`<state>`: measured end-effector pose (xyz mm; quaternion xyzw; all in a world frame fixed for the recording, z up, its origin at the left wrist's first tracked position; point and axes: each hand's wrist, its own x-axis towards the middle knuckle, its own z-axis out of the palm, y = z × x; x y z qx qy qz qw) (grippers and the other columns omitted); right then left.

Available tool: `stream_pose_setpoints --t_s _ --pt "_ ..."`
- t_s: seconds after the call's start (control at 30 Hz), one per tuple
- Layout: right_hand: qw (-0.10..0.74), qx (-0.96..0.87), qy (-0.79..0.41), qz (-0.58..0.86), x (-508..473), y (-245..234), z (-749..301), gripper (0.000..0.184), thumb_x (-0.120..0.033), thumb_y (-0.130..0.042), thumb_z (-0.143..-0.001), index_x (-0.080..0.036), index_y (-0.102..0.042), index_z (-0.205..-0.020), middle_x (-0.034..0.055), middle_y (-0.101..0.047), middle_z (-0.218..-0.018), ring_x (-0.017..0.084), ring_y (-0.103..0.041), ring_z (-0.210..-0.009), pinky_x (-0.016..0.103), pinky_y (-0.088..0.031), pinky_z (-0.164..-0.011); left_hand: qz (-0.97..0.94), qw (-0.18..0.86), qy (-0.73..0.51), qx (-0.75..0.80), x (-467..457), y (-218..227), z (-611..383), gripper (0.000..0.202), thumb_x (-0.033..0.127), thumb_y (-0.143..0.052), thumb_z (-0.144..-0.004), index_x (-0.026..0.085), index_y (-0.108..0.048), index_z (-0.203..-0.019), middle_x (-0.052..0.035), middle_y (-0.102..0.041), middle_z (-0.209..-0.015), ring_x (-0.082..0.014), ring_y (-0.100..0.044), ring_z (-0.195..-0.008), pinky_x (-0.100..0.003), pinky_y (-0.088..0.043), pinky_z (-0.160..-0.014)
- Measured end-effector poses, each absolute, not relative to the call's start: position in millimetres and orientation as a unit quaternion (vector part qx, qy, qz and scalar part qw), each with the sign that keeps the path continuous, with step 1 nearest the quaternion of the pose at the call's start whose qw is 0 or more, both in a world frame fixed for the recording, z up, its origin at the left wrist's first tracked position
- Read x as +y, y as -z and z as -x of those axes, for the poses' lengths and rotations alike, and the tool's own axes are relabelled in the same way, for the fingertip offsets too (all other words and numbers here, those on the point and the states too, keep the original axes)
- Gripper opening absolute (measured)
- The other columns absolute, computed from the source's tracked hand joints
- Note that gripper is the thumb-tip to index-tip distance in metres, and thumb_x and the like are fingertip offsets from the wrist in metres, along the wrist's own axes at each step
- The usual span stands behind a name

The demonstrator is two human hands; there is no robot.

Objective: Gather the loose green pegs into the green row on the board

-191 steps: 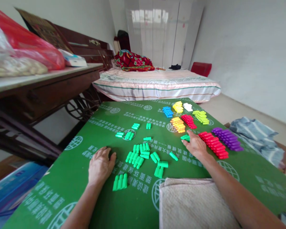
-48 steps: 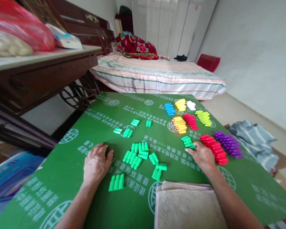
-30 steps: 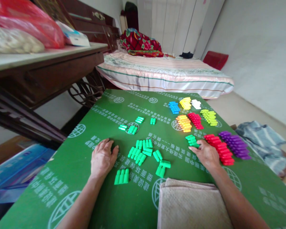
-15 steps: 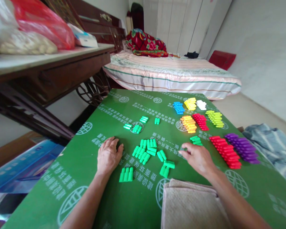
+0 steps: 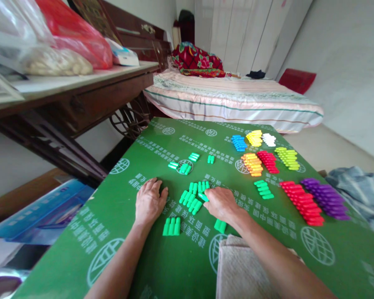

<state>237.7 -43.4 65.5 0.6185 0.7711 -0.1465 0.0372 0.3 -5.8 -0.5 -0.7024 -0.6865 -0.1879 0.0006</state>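
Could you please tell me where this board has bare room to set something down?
Bare: the green printed board left of the left hand, its far-left corner beyond the outlying green pegs, and the stretch between the beige towel and the red peg row. Crowded: loose green plastic pegs by the right hand; sorted colour rows far right.

Loose pegs (image 5: 190,199) mid-board (image 5: 127,232), sorted rows (image 5: 302,198) right, towel (image 5: 237,265) nearest.

The left hand (image 5: 149,202) lies flat, right hand (image 5: 221,203) curled.
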Motion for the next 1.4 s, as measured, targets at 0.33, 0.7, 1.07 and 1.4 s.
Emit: stream_pose_setpoints --t_s 0.33,0.7,1.07,1.4 --pt "-0.147 0.69 0.161 -0.69 -98 -45 -346 0.026 -0.029 -0.054 -0.09 -0.03 -0.072 -0.108 -0.0008 -0.077 -0.091 0.017 -0.071 -0.079 0.024 -0.048 -0.071 0.707 0.003 0.174 -0.685 0 0 3 0.056 0.05 -0.033 -0.088 0.013 -0.061 -0.118 -0.0161 -0.056 -0.135 -0.0324 -0.049 -0.127 -0.049 -0.042 -0.108" --pt "-0.164 0.62 0.067 -0.764 -136 5 -436 0.032 -0.02 -0.05 -0.086 -0.022 -0.071 -0.11 0.0052 -0.071 -0.099 0.02 -0.067 -0.088 0.03 -0.051 -0.078 0.715 -0.007 0.154 -0.682 6 -1 6 0.063 0.053 -0.028 -0.087 0.009 -0.057 -0.122 -0.0189 -0.053 -0.137 -0.0337 -0.046 -0.13 -0.05 -0.04 -0.11" --pt "-0.112 0.552 0.054 -0.824 -141 -7 -408 0.038 -0.032 -0.061 -0.083 -0.016 -0.066 -0.116 0.009 -0.069 -0.106 0.021 -0.066 -0.085 0.032 -0.05 -0.075 0.717 0.002 0.145 -0.682 8 -1 7 0.064 0.053 -0.026 -0.088 0.009 -0.058 -0.122 -0.0179 -0.053 -0.138 -0.0333 -0.047 -0.13 -0.05 -0.04 -0.11" --pt "-0.124 0.498 0.074 -0.855 -114 -15 -400 0.063 -0.036 -0.062 -0.084 -0.018 -0.045 -0.142 0.0103 -0.07 -0.117 0.024 -0.067 -0.103 0.033 -0.05 -0.081 0.714 -0.013 0.141 -0.685 8 0 8 0.068 0.056 -0.023 -0.087 0.009 -0.056 -0.124 -0.0174 -0.051 -0.14 -0.0327 -0.044 -0.132 -0.05 -0.038 -0.112"
